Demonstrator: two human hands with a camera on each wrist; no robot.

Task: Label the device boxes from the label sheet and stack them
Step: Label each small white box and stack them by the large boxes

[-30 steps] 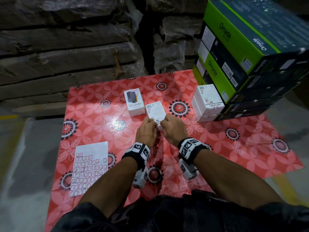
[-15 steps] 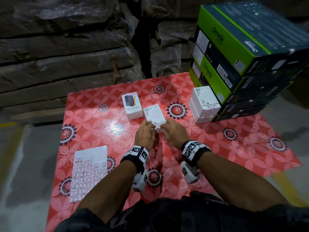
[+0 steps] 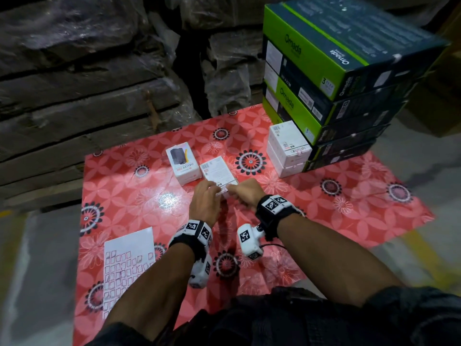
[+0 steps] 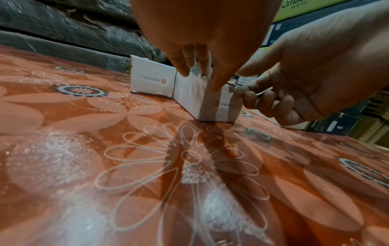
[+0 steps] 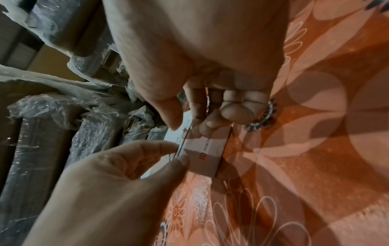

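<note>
A small white device box [image 3: 218, 172] [image 4: 210, 103] [image 5: 207, 156] lies flat on the red floral tablecloth [image 3: 149, 201]. Both hands meet at its near edge. My left hand [image 3: 205, 199] [image 4: 200, 79] has its fingers on the top and its thumb on the front face. My right hand [image 3: 245, 193] [image 5: 189, 123] pinches the same edge, thumb on top and fingers curled against the front. A barcode label [image 3: 223, 189] shows between them on that edge. The label sheet [image 3: 128, 265] lies at the near left.
A white box with a product picture [image 3: 183, 166] stands against the held box's left side. Two stacked white boxes [image 3: 287, 151] sit to the right, against a tall stack of green and dark Omada cartons [image 3: 336, 71]. Wrapped pallets [image 3: 87, 83] rise behind the table.
Both hands stay at the box's near edge. The right wrist has rolled and drawn back a little, and the label now shows between the hands.
</note>
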